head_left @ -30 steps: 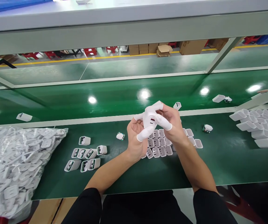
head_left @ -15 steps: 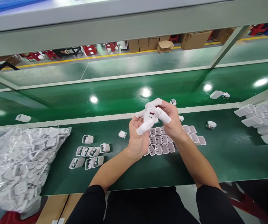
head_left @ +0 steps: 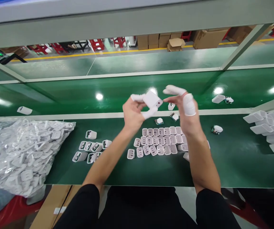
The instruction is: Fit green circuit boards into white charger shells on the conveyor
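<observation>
A white charger housing (head_left: pixel 151 100) with port slots at one end is pinched in my left hand (head_left: pixel 134 113), raised above the green bench. White finger cots cover the thumb and a finger. Apart from the housing, to its right, my right hand (head_left: pixel 186 109) has its fingers spread, with nothing visible in them; it wears white finger cots too. Below both hands stand rows of open white housings (head_left: pixel 161 140) with slots in their floors. Beyond them lie small circuit boards (head_left: pixel 159 121) with white round parts, and a filled housing (head_left: pixel 171 106).
A clear bag of white plastic pieces (head_left: pixel 27 156) covers the bench's left end. Several housings with boards inside (head_left: pixel 91 146) stand beside it. Stacked white housings (head_left: pixel 270 130) fill the right end, with another board (head_left: pixel 217 129) nearer. A shelf beam (head_left: pixel 127 25) spans overhead.
My right hand has let go of the charger housing and moved right, its fingers spreading. My left hand keeps the housing, now turned and shifted slightly up. The view has moved a little.
</observation>
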